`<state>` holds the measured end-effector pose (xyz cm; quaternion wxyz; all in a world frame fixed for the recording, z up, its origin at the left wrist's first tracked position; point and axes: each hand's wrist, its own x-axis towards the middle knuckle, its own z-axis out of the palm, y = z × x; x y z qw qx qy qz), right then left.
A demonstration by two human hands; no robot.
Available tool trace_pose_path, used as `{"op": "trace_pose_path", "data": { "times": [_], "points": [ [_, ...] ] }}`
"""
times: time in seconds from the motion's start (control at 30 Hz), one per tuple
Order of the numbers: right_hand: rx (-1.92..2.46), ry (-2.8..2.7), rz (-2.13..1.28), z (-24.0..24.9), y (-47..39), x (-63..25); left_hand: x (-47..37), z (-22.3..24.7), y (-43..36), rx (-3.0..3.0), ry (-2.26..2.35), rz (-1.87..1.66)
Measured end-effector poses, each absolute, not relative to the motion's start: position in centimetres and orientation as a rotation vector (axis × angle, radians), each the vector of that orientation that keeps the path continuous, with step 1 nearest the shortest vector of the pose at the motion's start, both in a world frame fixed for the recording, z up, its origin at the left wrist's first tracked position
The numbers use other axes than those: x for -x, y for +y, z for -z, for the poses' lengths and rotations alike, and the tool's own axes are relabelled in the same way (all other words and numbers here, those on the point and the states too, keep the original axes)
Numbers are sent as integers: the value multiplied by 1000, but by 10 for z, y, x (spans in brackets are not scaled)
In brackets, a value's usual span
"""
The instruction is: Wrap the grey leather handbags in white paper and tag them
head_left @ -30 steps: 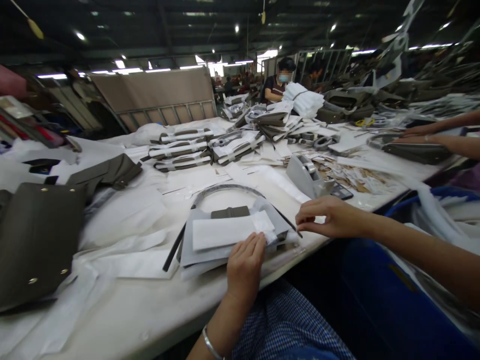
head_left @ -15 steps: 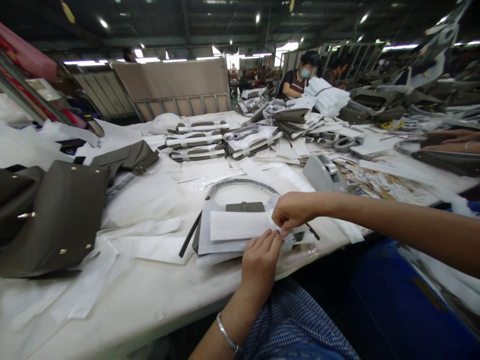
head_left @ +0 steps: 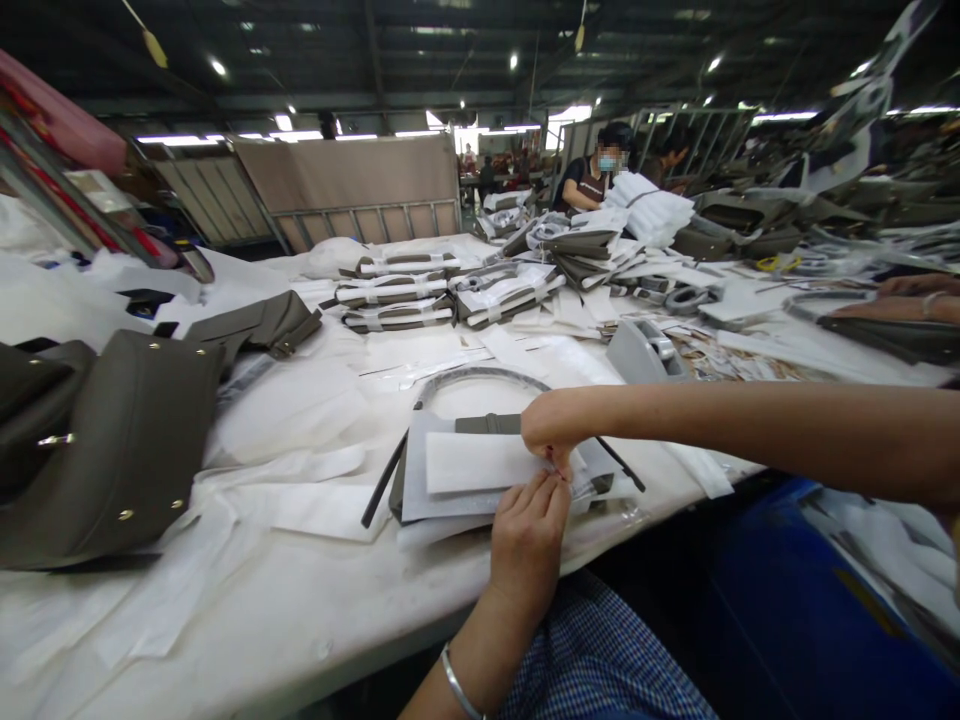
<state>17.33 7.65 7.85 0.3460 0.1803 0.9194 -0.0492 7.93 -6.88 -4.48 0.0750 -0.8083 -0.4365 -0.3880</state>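
On the table in front of me lies a flat dark bag (head_left: pixel 489 424) with its looped handle (head_left: pixel 480 374) toward the back. White foam sheet (head_left: pixel 480 462) and thin paper cover much of it. My left hand (head_left: pixel 529 525) rests on the sheet's front right part, fingers together, the tips near my other hand. My right hand (head_left: pixel 553 430) is bent down from above, fingers pinched at the same spot. What the fingertips hold is too small and hidden to name. A dark strap (head_left: pixel 385 480) sticks out on the left side of the bag.
Large dark bags (head_left: pixel 142 430) lie at the left. Wrapped bundles (head_left: pixel 397 290) stand in stacks at the back. A grey tape dispenser (head_left: pixel 646 350) sits behind my right forearm. A masked person (head_left: pixel 592 180) is across the table; another person's hand (head_left: pixel 911 298) is at the far right.
My right hand has shifted slightly left and down, its forearm now lower at the right. My left hand stays at the sheet. The view has tilted slightly upward.
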Motion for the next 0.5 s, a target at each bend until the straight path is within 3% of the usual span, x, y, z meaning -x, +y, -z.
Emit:
{"op": "trace_pose_path", "data": {
  "times": [0.5],
  "points": [
    [-963, 2659, 170, -65, 136, -198, -81, 43, -72, 2395, -1328, 1171]
  ]
}}
